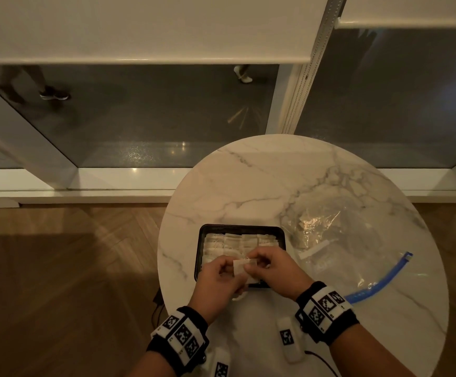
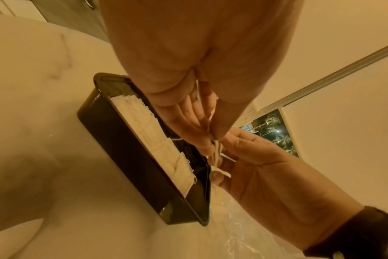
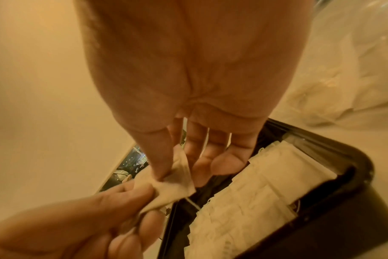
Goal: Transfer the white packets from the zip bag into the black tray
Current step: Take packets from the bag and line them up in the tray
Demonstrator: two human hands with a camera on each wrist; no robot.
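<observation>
A packet [image 1: 241, 268] is pinched between the left hand [image 1: 218, 278] and right hand [image 1: 273, 270]. The tray [image 1: 201, 248], packed with packets, lies just beneath both hands; the bag [image 1: 338, 235] lies right of the right hand.

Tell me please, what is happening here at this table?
A person is moving white packets from a zip bag into a black tray on a round marble table. Right now the left hand and the right hand both pinch one white packet just above the near end of the tray. The tray already holds rows of packets, and the bag lies crumpled to its right with a few packets visible inside.
</observation>
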